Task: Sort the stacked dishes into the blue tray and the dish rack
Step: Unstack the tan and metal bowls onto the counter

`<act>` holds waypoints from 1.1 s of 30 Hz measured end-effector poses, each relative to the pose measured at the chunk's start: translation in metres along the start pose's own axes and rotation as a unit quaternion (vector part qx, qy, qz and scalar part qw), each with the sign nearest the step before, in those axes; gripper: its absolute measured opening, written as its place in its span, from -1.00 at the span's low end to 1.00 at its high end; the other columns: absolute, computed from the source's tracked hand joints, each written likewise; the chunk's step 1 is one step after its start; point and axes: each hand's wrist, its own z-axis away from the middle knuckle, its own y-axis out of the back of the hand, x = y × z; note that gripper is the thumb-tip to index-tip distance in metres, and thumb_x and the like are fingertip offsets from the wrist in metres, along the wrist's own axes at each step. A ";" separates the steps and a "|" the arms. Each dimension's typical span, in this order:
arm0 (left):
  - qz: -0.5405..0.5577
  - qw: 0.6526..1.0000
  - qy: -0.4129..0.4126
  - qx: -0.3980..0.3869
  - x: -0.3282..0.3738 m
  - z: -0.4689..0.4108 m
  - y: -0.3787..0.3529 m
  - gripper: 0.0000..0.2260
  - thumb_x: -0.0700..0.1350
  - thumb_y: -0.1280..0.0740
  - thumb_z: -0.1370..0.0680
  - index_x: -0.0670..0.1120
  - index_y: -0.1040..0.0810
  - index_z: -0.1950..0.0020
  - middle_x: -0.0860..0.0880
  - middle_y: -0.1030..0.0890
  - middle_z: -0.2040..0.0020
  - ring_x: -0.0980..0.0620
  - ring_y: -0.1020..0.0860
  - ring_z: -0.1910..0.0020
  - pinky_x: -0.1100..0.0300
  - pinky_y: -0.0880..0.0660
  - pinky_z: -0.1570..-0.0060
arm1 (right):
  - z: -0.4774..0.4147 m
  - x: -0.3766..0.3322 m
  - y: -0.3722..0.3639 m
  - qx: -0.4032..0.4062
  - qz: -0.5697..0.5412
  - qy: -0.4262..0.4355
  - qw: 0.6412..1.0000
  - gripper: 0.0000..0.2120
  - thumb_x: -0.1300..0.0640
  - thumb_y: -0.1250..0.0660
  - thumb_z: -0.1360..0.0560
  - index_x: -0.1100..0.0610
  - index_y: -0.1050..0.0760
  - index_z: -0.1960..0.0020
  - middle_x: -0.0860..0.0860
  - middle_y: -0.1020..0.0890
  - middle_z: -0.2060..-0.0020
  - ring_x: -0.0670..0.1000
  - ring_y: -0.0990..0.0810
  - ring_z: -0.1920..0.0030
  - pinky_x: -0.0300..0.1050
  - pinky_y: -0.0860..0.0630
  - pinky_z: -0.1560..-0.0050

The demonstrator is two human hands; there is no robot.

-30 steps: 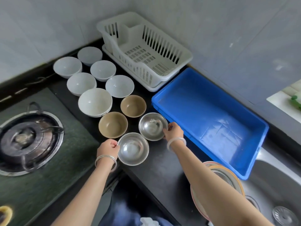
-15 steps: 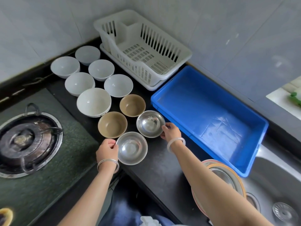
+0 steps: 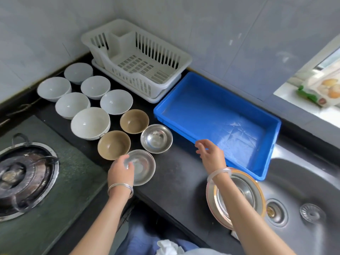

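black glossy counter (image 3: 176, 173) — left hand (image 3: 120, 171) pinches rim of round steel bowl (image 3: 144, 168); right hand (image 3: 211, 156) loose, empty.

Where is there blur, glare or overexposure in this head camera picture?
Head view: blur smears the left hand and the near round steel bowl under it; glare whitens the floor of the blue plastic tray; the window at right is overexposed.

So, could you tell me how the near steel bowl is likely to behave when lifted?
The steel bowl looks thin and rigid, so probably light and not fragile. Its shiny wall may slip in the left hand, which seems to pinch its rim. Pushed, it would likely slide on the counter.
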 end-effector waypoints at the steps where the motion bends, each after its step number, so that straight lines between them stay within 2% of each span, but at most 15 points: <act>1: 0.018 1.000 -0.014 -0.015 0.008 0.004 -0.005 -0.73 -0.19 -0.24 -0.54 -0.11 -0.51 -0.23 -0.11 -0.58 -0.20 -0.12 -0.52 -0.18 0.07 -0.42 -0.16 | 0.006 0.008 0.015 0.022 0.022 -0.006 1.000 -0.86 0.09 -0.22 -0.52 -0.04 -0.53 0.13 -0.06 -0.64 0.19 0.05 -0.63 0.16 -0.07 -0.51 0.10; 4: 0.066 0.991 -0.063 -0.097 0.035 0.024 -0.031 -0.77 -0.22 -0.24 -0.54 -0.14 -0.53 -0.18 -0.10 -0.62 -0.14 0.00 -0.56 -0.04 0.21 -0.42 -0.09 | 0.028 0.041 0.056 0.093 0.109 -0.038 0.989 -0.91 0.12 -0.28 -0.52 0.04 -0.56 0.09 0.03 -0.67 0.20 0.09 -0.61 0.19 -0.15 -0.38 0.18; 7: 0.044 0.973 -0.135 -0.182 0.061 0.053 -0.067 -0.78 -0.19 -0.25 -0.54 -0.12 -0.54 -0.18 -0.07 -0.62 -0.12 0.09 -0.53 0.06 0.27 -0.42 -0.03 | 0.056 0.077 0.086 0.152 0.161 -0.065 0.973 -0.91 0.17 -0.36 -0.46 0.16 -0.57 0.05 0.12 -0.67 0.14 0.17 -0.62 0.09 -0.08 -0.44 0.12; 10: -0.003 0.950 -0.197 -0.240 0.081 0.083 -0.101 -0.76 -0.14 -0.28 -0.53 -0.08 -0.54 -0.19 -0.01 -0.62 -0.13 0.08 -0.57 0.00 0.29 -0.43 -0.04 | 0.078 0.106 0.101 0.189 0.223 -0.081 0.953 -0.72 0.17 -0.45 -0.37 0.19 -0.54 -0.05 0.20 -0.57 0.03 0.25 -0.54 0.01 0.02 -0.44 -0.03; 15: -0.049 0.913 -0.246 -0.321 0.101 0.115 -0.136 -0.69 -0.14 -0.29 -0.53 -0.07 -0.49 -0.27 -0.06 -0.61 -0.14 -0.03 -0.56 -0.12 0.15 -0.47 -0.16 | 0.088 0.123 0.105 0.187 0.270 -0.154 0.932 -0.45 0.03 -0.51 -0.29 0.08 -0.43 -0.23 0.15 -0.48 -0.07 0.24 -0.47 -0.07 0.02 -0.42 -0.08; 18: -0.080 0.910 -0.253 -0.320 0.101 0.118 -0.145 -0.65 -0.16 -0.31 -0.52 -0.08 -0.44 -0.30 -0.10 -0.59 -0.16 -0.08 -0.54 -0.15 0.08 -0.46 -0.21 | 0.087 0.126 0.105 0.160 0.216 -0.179 0.946 -0.50 0.01 -0.49 -0.31 0.07 -0.40 -0.17 0.11 -0.48 -0.04 0.19 -0.52 -0.02 -0.03 -0.45 0.06; 22: -0.083 0.916 -0.259 -0.294 0.096 0.119 -0.150 -0.71 -0.18 -0.31 -0.51 -0.07 -0.47 -0.23 -0.07 -0.60 -0.11 -0.05 -0.55 -0.09 0.13 -0.46 -0.12 | 0.082 0.127 0.108 0.154 0.204 -0.177 0.951 -0.62 0.05 -0.44 -0.33 0.09 -0.39 -0.06 0.08 -0.51 0.02 0.15 -0.52 0.10 -0.12 -0.32 0.22; 27: -0.076 0.920 -0.258 -0.284 0.093 0.118 -0.152 -0.73 -0.19 -0.33 -0.50 -0.07 -0.49 -0.19 -0.05 -0.61 -0.06 -0.03 -0.57 -0.01 0.12 -0.51 -0.07 | 0.083 0.126 0.113 0.171 0.226 -0.154 0.947 -0.79 0.21 -0.30 -0.36 0.13 -0.43 0.01 0.10 -0.58 0.06 0.17 -0.53 0.10 -0.14 -0.30 0.25; 30: -0.075 0.921 -0.257 -0.282 0.092 0.117 -0.154 -0.76 -0.17 -0.33 -0.50 -0.06 -0.50 -0.16 -0.03 -0.61 -0.01 0.05 -0.55 0.09 0.22 -0.48 0.05 | 0.084 0.125 0.115 0.172 0.251 -0.136 0.943 -0.79 0.21 -0.25 -0.40 0.14 -0.48 -0.03 0.10 -0.60 0.03 0.17 -0.55 0.02 -0.11 -0.35 0.20; 33: -0.077 0.922 -0.256 -0.281 0.091 0.117 -0.155 -0.77 -0.15 -0.33 -0.50 -0.05 -0.50 -0.16 -0.02 -0.61 0.00 0.08 -0.53 0.12 0.23 -0.48 0.06 | 0.088 0.125 0.115 0.172 0.292 -0.122 0.933 -0.83 0.17 -0.21 -0.45 0.12 -0.51 0.00 0.12 -0.65 0.07 0.20 -0.57 0.05 -0.08 -0.38 0.22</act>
